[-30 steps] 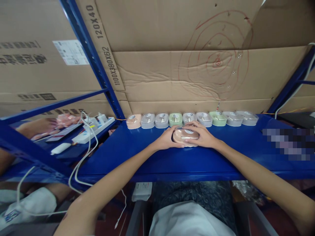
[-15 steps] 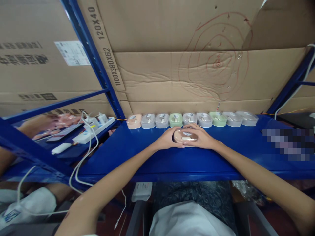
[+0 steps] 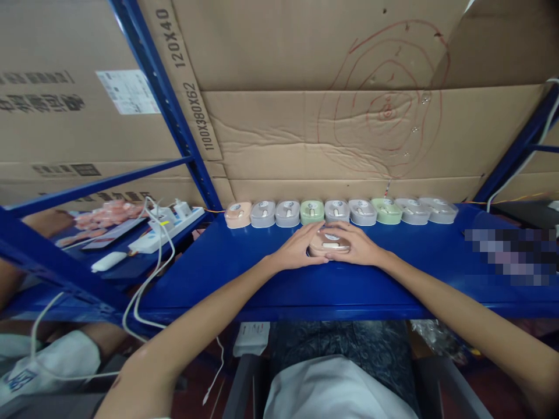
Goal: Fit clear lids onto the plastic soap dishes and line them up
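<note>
Both hands close around a small, rounded, pinkish-beige plastic box [image 3: 334, 239] with a clear lid and a pale latch at its front. My left hand [image 3: 297, 250] curves along the box's left side, fingers stretched over toward its back edge. On the opposite side, my right hand [image 3: 360, 243] wraps the box, its thumb at the front by the latch. Fingers cover parts of both sides. Just behind stands a row of similar boxes along the back of the blue shelf [image 3: 279, 288]: a peach box [image 3: 238, 216], a green box [image 3: 312, 213] and several grey ones.
Blue uprights [image 3: 152, 81] and a cardboard panel [image 3: 262, 128] bound the shelf. To the left lie a white power strip [image 3: 170, 233], looping cables [image 3: 159, 273] and pink wrapped items [image 3: 109, 215], with another person's arm [image 3: 50, 224] there. A blurred-out object [image 3: 510, 256] lies right.
My left hand has shifted slightly, its fingers now straighter and reaching further along the box's back. The right hand and box are nearly still. The other person's arm has drawn back left.
</note>
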